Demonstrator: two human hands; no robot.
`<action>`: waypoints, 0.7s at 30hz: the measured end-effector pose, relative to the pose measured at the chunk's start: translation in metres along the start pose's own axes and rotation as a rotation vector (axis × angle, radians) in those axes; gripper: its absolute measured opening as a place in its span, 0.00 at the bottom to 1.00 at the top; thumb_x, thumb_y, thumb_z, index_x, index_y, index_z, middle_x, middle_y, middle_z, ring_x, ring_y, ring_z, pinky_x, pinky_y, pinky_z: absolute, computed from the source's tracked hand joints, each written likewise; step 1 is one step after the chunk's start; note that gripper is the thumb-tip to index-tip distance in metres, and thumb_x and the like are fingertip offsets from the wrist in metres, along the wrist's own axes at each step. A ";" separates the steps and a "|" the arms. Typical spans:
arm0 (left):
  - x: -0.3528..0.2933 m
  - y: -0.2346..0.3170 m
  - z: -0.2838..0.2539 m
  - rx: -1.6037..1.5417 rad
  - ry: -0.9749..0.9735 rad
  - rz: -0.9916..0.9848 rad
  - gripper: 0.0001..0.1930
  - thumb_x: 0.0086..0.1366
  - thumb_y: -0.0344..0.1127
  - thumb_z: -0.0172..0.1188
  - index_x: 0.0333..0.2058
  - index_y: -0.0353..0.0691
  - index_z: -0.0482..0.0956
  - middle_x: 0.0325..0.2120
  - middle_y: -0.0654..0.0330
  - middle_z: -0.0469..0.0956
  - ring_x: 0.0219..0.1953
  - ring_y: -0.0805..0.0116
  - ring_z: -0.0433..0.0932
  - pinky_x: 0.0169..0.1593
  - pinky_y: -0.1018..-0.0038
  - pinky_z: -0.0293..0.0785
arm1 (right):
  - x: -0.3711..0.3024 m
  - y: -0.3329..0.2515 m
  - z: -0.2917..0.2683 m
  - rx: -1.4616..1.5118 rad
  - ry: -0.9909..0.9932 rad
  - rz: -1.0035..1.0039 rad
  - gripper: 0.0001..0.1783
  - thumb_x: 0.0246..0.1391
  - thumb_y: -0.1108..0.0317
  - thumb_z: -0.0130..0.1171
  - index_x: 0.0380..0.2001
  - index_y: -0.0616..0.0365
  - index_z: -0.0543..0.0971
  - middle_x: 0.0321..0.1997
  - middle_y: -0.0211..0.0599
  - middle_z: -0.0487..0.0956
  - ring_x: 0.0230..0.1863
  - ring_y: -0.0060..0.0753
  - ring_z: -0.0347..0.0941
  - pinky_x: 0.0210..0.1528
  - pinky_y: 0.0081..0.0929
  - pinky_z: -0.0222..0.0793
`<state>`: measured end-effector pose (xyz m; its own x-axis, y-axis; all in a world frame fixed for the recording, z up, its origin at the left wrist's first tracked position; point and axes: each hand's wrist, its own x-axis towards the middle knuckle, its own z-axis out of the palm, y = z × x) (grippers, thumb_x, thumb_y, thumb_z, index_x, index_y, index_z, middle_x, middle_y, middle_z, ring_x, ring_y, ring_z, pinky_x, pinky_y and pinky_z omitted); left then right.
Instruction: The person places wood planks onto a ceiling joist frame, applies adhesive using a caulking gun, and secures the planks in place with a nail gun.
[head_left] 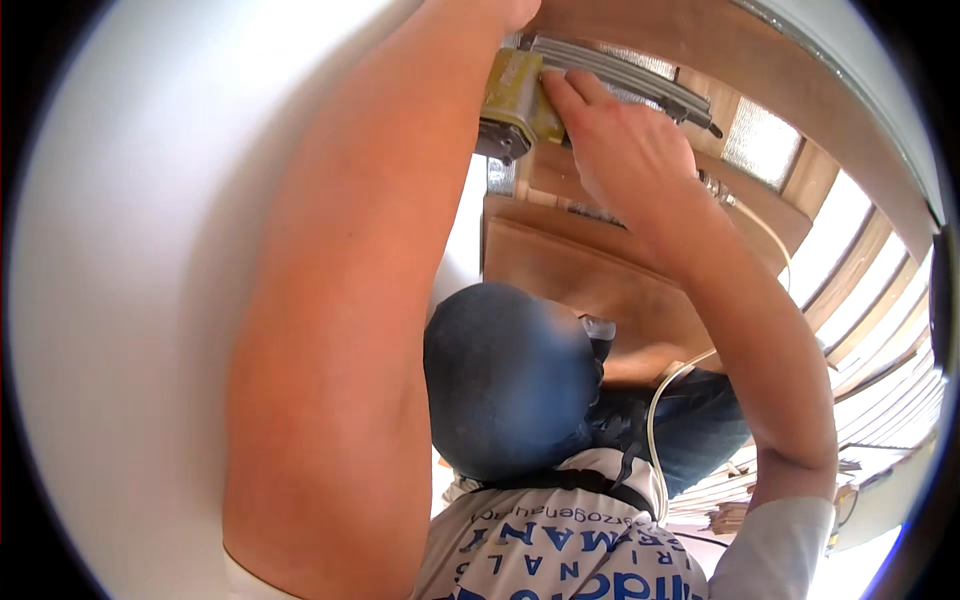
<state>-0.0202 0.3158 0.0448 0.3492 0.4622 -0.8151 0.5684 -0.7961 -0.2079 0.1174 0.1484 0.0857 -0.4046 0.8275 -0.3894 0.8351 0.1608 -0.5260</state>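
My right hand (632,135) is wrapped round a yellow-green air nail gun (513,85) near the top of the head view. The gun has a grey metal magazine (625,72) running to the right, and a dark end cap at its lower left. My left arm (335,330) reaches up along the white wall, past the left side of the gun. Of my left hand (518,12) only a small part shows at the upper edge, with the fingers out of sight. By my right wrist, a metal coupling (714,186) joins a pale air hose (772,238).
A white wall (130,300) fills the left side. Wooden boards (590,265) and a long curved-looking beam (840,90) surround the gun, with silvery foil (760,143) between them. The hose (655,430) passes my bent knee (510,380). Several wooden slats (870,270) lie at the right.
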 end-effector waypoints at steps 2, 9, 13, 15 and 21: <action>0.001 0.000 0.001 -0.004 0.058 -0.002 0.17 0.73 0.38 0.48 0.49 0.45 0.86 0.55 0.57 0.82 0.58 0.62 0.79 0.59 0.63 0.75 | -0.001 0.001 -0.001 -0.026 0.012 -0.013 0.30 0.57 0.74 0.54 0.65 0.56 0.68 0.56 0.38 0.77 0.40 0.49 0.84 0.38 0.43 0.82; -0.003 -0.007 0.011 -0.060 0.108 -0.013 0.17 0.71 0.37 0.49 0.50 0.45 0.86 0.56 0.57 0.81 0.59 0.63 0.79 0.60 0.64 0.75 | -0.012 0.002 -0.007 -0.070 -0.021 -0.002 0.32 0.56 0.74 0.55 0.66 0.54 0.67 0.61 0.34 0.76 0.37 0.50 0.84 0.37 0.42 0.82; -0.002 -0.008 0.014 -0.050 0.115 -0.009 0.17 0.72 0.38 0.48 0.49 0.45 0.86 0.56 0.57 0.81 0.60 0.63 0.78 0.60 0.63 0.74 | -0.021 0.010 -0.008 -0.130 -0.021 0.025 0.35 0.54 0.77 0.54 0.67 0.52 0.66 0.63 0.34 0.76 0.36 0.54 0.83 0.36 0.44 0.82; 0.000 -0.007 0.015 -0.054 0.115 -0.007 0.17 0.72 0.38 0.48 0.49 0.45 0.85 0.56 0.57 0.81 0.60 0.63 0.78 0.60 0.63 0.74 | -0.021 0.014 -0.006 -0.109 -0.011 0.011 0.35 0.54 0.77 0.54 0.67 0.51 0.66 0.63 0.34 0.76 0.36 0.53 0.83 0.36 0.44 0.82; 0.002 -0.008 0.019 0.015 0.121 0.026 0.17 0.73 0.37 0.47 0.50 0.44 0.84 0.55 0.56 0.81 0.60 0.63 0.78 0.60 0.63 0.73 | -0.019 0.017 0.000 -0.130 -0.053 0.041 0.36 0.54 0.76 0.54 0.68 0.50 0.66 0.65 0.34 0.75 0.37 0.52 0.83 0.36 0.44 0.82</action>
<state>-0.0382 0.3155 0.0346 0.4518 0.4843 -0.7493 0.5470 -0.8138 -0.1962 0.1388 0.1355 0.0843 -0.3858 0.8056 -0.4496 0.8910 0.1989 -0.4082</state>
